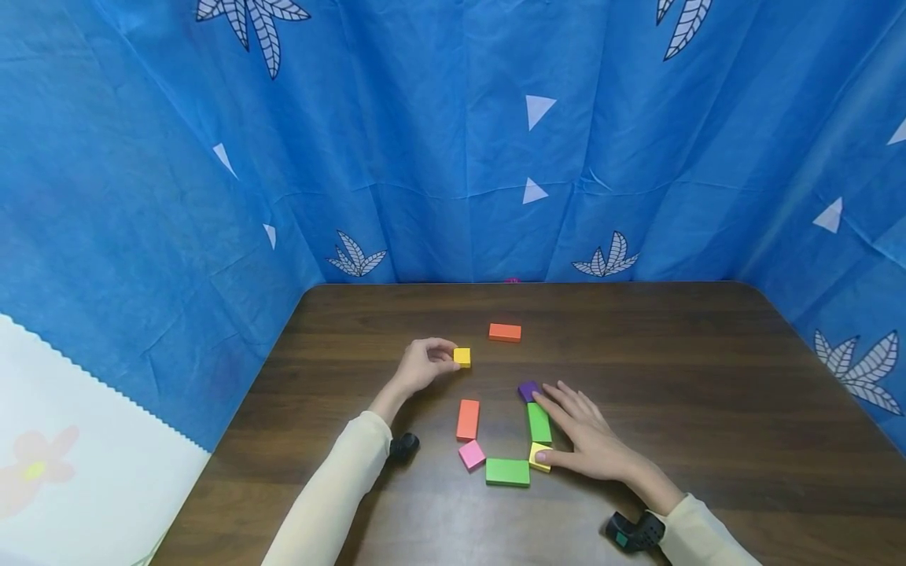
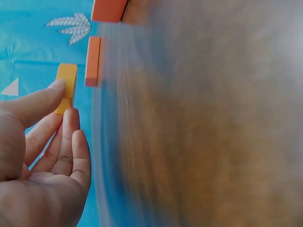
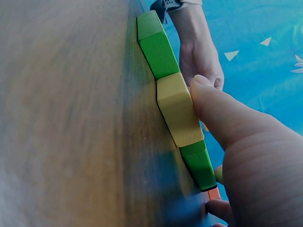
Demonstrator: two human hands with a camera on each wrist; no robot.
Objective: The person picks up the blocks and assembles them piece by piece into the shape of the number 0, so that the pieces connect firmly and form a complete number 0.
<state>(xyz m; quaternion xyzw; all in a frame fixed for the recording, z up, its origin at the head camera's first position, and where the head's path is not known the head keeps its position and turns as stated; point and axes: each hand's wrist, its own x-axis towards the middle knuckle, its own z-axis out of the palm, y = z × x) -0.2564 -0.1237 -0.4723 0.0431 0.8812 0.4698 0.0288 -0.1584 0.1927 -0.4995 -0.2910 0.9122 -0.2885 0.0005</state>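
Note:
My left hand (image 1: 422,365) pinches a small yellow block (image 1: 462,358) between thumb and fingers; in the left wrist view that block (image 2: 67,85) is held at the fingertips. On the right, my right hand (image 1: 591,442) is spread with straight fingers. Its thumb rests on a pale yellow block (image 1: 537,462), seen close in the right wrist view (image 3: 180,111), and its index fingertip is at a purple block (image 1: 527,390). Between these two lies a green block (image 1: 539,423). Another green block (image 1: 507,472), a pink block (image 1: 472,455) and an orange-red block (image 1: 468,420) continue the curved row.
Behind the row, an orange block (image 1: 505,332) lies near the back of the dark wooden table (image 1: 672,338). A blue patterned cloth (image 1: 425,141) hangs behind and beside the table. Black cameras sit at both wrists, the right one (image 1: 635,532) near the table's front.

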